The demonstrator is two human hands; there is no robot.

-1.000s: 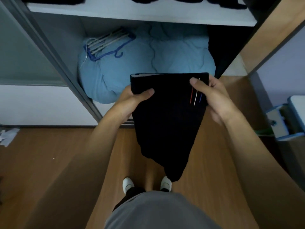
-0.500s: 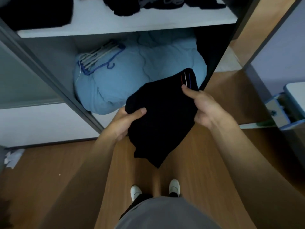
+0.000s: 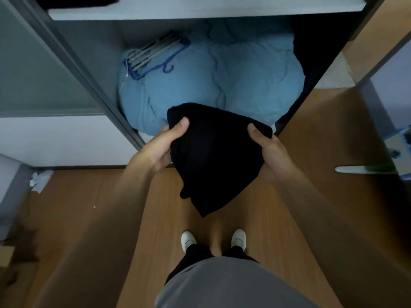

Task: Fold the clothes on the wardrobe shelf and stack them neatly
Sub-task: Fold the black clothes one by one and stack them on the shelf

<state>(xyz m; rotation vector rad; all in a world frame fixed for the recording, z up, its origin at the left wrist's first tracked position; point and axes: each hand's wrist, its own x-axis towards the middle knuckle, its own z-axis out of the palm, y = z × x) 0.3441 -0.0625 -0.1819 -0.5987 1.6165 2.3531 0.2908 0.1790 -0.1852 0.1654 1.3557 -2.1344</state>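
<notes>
We saw a white wardrobe shelf (image 3: 200,13) across the top of the view, with a dark garment (image 3: 73,1) lying at its left end, mostly cut off. Below that shelf, the lower compartment held a large light-blue bundle of bedding (image 3: 222,81), and a cluster of blue and white hangers (image 3: 153,55) rested on the bedding's upper left. In front of the wardrobe, a wooden floor (image 3: 111,207) carried crumpled white paper (image 3: 40,180) to the left and two white shoes (image 3: 188,240).

A blue hanger bundle (image 3: 155,55) lies on a light-blue duvet (image 3: 222,78); white shoes (image 3: 188,240) stand on wooden floor (image 3: 89,207).
</notes>
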